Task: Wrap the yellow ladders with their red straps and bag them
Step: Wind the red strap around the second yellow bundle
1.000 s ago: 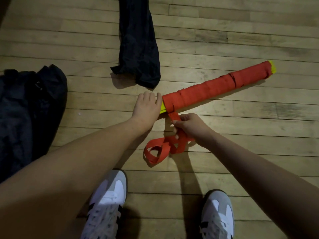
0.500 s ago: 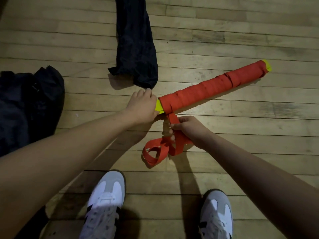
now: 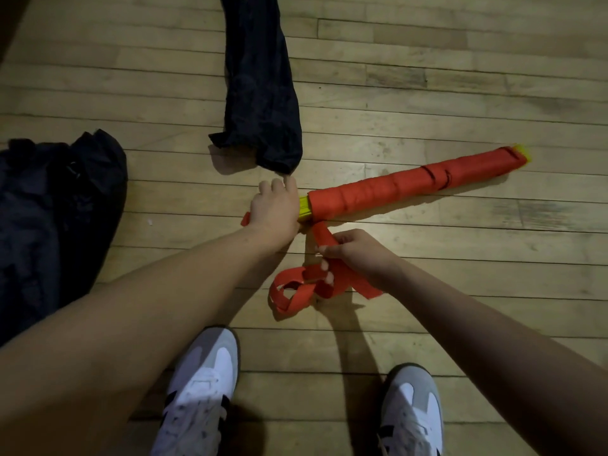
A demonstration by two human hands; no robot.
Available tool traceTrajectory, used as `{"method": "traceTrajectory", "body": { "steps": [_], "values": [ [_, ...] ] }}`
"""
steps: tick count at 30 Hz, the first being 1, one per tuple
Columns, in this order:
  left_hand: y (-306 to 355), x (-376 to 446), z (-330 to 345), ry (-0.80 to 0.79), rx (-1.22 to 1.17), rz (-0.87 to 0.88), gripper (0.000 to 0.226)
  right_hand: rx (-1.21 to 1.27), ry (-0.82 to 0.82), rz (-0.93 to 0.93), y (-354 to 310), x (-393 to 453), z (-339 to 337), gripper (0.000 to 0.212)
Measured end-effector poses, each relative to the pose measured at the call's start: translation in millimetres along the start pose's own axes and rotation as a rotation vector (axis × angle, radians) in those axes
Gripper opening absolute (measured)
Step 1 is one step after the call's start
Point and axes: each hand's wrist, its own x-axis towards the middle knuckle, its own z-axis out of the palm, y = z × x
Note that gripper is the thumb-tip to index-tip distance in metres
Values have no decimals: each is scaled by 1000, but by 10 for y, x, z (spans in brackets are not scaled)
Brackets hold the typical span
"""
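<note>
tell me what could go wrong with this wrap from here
1. The loose red strap lies looped and tangled on the floor under the right hand; it could knot or twist as it feeds.
2. The left hand steadies only the ladder bundle at its yellow end; a hard pull could roll it or loosen the wraps.

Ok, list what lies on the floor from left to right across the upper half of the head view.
Dark bag → black fabric sleeve → left hand on the roll's near end → red-wrapped yellow ladder, its yellow tip farthest right.
</note>
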Motion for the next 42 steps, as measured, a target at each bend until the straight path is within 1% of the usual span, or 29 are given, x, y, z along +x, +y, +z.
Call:
{"method": "traceTrajectory", "body": {
  "steps": [1,3,6,8,11,15,18,20,22,26,29,33,35,38,40,42],
  "values": [
    [-2,7,0,-5,26,2,70,10,3,-11,-2,-2,12,11],
    [-9,-20,25,6,92,66,64,26,5,-20,-6,-1,42,12],
    [-47,-146,147,50,110,170,63,38,-9,-12,24,15,71,22],
    [-51,-248,233,32,145,210,62,50,-20,-16,35,22,80,24],
    [-8,-344,284,-12,165,218,64,62,-32,-26,67,14,99,21],
    [-49,-364,211,-37,130,274,68,55,36,-39,80,12,81,18],
    [-66,-409,187,-7,139,321,59,58,84,-54,102,7,67,19],
    [-53,-415,191,13,151,299,55,70,104,-48,131,8,65,20],
    [-59,-373,183,38,213,276,56,77,120,-41,149,14,69,21],
    [-100,-360,185,84,235,301,64,62,92,-76,132,14,59,20],
    [-88,-472,248,83,131,353,59,19,36,-82,154,27,45,21],
    [-122,-521,219,46,-93,253,53,9,-31,-81,196,-2,24,20],
    [-125,-487,177,45,-108,243,45,-21,15,-55,179,-41,14,23],
    [-111,-389,98,51,-103,158,40,-132,128,-8,141,-57,11,26],
    [-92,-335,65,44,-92,127,41,-137,149,-37,96,-43,22,21],
    [-76,-312,52,40,-63,122,43,-91,162,-72,47,-44,45,19]
  ]
}}
